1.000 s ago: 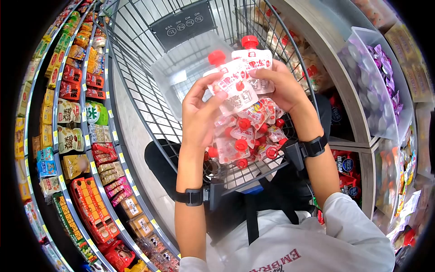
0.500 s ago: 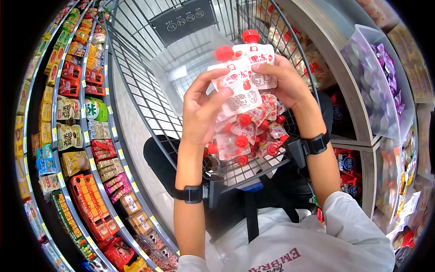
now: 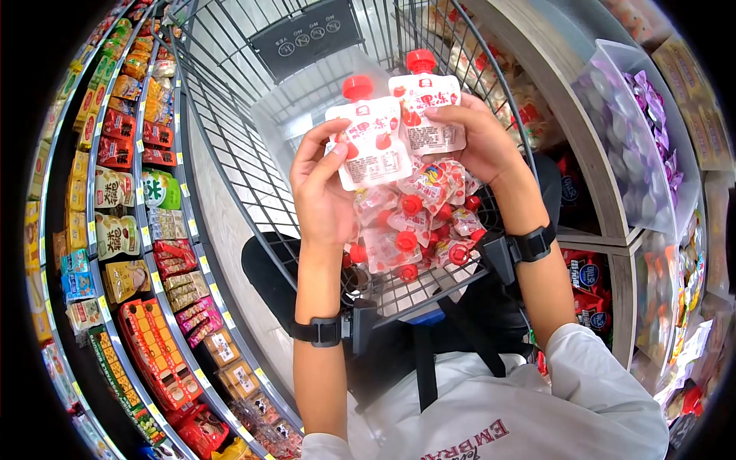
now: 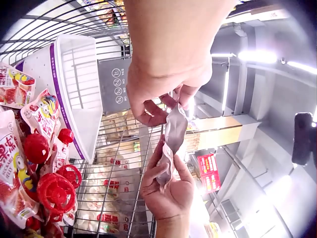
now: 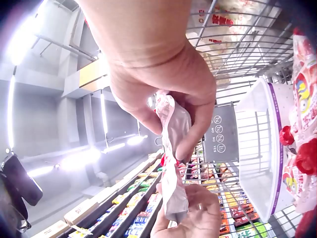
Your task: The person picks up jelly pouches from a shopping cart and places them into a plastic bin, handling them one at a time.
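Observation:
My left hand (image 3: 318, 188) pinches a white and red jelly pouch (image 3: 374, 149) by its left edge, thumb in front. The right hand (image 3: 491, 142) pinches a second jelly pouch (image 3: 431, 115) by its right edge. Both pouches stand upright side by side with red caps on top, their printed backs turned toward me. Seen edge-on in the left wrist view, the silvery pouch (image 4: 176, 126) hangs between thumb and fingers. Below the hands, several more red-capped jelly pouches (image 3: 392, 247) lie heaped in the near end of the shopping cart (image 3: 230, 138).
Beyond the heap, a translucent plastic bin (image 4: 81, 94) with a purple-striped rim sits in the cart. Snack shelves (image 3: 146, 253) line the left side. At the right are a grey wooden shelf unit (image 3: 571, 100) and a clear bin (image 3: 625, 138) of purple-wrapped items.
The two pouches overlapped earlier; my left hand has moved left with its pouch, so they now stand nearly edge to edge. The right hand has barely moved.

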Action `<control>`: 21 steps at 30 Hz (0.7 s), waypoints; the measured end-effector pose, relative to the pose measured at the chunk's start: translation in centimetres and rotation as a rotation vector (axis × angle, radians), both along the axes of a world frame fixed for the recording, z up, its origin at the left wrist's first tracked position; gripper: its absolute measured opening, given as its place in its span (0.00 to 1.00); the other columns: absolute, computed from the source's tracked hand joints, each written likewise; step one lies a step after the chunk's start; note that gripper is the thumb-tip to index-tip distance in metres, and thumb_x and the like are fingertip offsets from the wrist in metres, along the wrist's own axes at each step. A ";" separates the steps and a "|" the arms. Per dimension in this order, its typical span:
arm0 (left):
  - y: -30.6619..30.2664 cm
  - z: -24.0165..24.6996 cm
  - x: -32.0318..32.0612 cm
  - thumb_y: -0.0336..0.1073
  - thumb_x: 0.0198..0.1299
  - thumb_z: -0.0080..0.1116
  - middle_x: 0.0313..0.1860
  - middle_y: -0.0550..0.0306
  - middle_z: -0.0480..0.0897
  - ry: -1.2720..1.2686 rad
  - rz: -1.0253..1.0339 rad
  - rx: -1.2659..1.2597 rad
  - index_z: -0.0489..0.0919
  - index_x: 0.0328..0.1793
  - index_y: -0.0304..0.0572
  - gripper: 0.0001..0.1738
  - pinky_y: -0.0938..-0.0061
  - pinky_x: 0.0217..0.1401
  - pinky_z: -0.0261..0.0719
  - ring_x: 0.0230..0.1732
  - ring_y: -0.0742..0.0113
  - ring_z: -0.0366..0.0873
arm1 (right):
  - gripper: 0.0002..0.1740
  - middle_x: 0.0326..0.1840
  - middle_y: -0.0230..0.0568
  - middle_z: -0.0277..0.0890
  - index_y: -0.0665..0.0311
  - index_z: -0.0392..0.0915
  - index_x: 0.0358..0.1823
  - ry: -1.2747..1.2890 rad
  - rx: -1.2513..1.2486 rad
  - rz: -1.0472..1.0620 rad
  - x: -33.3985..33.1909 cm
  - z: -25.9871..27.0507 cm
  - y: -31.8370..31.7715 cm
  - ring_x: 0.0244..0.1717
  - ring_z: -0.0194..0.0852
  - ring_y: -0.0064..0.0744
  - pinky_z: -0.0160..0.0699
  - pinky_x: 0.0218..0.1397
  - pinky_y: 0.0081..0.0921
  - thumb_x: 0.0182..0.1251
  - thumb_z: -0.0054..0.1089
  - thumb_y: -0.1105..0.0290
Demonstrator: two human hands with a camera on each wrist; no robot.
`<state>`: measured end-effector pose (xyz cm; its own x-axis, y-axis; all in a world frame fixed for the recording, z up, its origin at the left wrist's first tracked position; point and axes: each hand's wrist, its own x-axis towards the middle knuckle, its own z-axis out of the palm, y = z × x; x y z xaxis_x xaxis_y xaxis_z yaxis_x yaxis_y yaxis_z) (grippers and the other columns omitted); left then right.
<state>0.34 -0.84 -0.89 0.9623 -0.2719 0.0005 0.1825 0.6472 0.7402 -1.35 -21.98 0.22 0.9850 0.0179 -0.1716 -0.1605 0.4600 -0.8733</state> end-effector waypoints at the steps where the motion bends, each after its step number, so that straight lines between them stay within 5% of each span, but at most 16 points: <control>1: 0.1 -0.2 0.1 0.24 0.59 0.54 0.52 0.54 0.77 -0.001 0.022 0.021 0.77 0.52 0.32 0.14 0.74 0.58 0.72 0.52 0.68 0.75 | 0.15 0.41 0.42 0.82 0.69 0.74 0.49 0.009 0.012 -0.013 0.0 -0.1 0.1 0.37 0.85 0.31 0.89 0.34 0.32 0.61 0.59 0.73; 13: -0.5 0.3 -0.2 0.21 0.57 0.51 0.46 0.56 0.76 0.019 0.144 0.233 0.77 0.49 0.31 0.13 0.80 0.48 0.76 0.44 0.74 0.76 | 0.16 0.44 0.38 0.81 0.69 0.76 0.51 0.010 -0.258 0.093 0.3 -0.2 0.5 0.40 0.80 0.23 0.80 0.43 0.23 0.63 0.59 0.71; 21: -1.2 -0.7 -0.5 0.20 0.54 0.57 0.37 0.62 0.74 -0.185 0.081 0.547 0.66 0.59 0.40 0.25 0.83 0.39 0.75 0.39 0.76 0.74 | 0.26 0.50 0.37 0.77 0.68 0.70 0.59 -0.066 -0.395 0.285 0.0 -1.0 1.9 0.48 0.75 0.23 0.74 0.52 0.22 0.62 0.66 0.64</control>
<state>-0.20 -2.05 -1.59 0.9774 -0.2051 0.0508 -0.0159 0.1684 0.9856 -1.34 -20.08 -0.81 0.9593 0.2348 -0.1569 -0.1702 0.0372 -0.9847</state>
